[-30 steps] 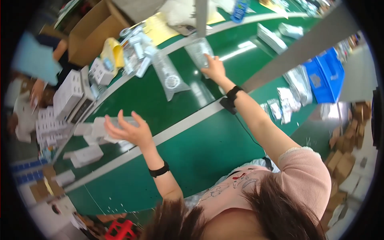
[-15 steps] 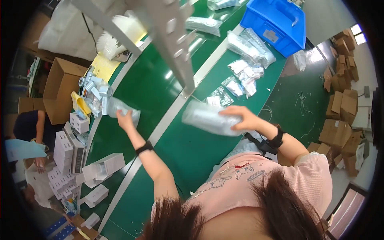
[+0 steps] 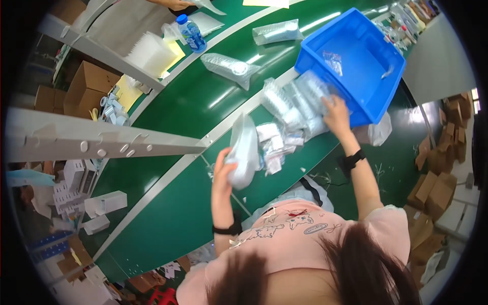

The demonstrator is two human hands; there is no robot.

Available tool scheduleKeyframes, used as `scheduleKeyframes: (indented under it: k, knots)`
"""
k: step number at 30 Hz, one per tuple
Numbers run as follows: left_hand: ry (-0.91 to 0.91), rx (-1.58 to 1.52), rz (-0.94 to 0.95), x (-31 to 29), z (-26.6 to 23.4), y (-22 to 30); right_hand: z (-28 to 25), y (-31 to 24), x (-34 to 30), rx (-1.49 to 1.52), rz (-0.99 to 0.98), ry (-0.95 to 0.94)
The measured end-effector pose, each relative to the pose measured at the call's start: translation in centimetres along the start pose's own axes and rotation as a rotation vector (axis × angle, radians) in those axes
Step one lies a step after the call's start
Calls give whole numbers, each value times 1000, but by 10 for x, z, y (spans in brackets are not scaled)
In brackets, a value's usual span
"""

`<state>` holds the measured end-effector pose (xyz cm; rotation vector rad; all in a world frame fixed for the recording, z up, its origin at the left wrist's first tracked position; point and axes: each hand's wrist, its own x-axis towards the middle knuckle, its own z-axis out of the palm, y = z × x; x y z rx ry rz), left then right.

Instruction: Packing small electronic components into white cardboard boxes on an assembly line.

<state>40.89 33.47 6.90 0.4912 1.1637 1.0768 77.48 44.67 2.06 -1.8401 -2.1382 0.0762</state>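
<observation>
My left hand (image 3: 222, 170) grips a clear bubble-wrap package (image 3: 245, 147) by its side, with the fingers wrapped round it. It is held over the green table, beside a heap of small plastic packets (image 3: 274, 145). Further right, my right hand (image 3: 337, 118) has its fingers on another bubble-wrap package (image 3: 314, 89), slightly blurred. That one lies against more bubble-wrap packages (image 3: 282, 105), close to the near wall of a blue bin (image 3: 351, 101). What is inside the wrapping cannot be made out.
Two wrapped packages (image 3: 231, 70) lie on the far green surface, past a metal rail. A grey metal post (image 3: 112, 137) reaches in from the left. Beyond stand a blue-capped bottle (image 3: 191, 34) and white boxes (image 3: 105, 203). Another person's hand (image 3: 175, 4) shows at the top.
The view has swung right. My left hand has brought its package across from the far surface. My right hand has carried its package to the pile by the blue bin.
</observation>
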Motion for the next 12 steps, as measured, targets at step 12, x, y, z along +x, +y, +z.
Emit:
scheduleKeyframes:
  k: [12]
  knots:
    - [454, 1069, 465, 220, 80, 49, 36, -49, 225, 69, -173, 194]
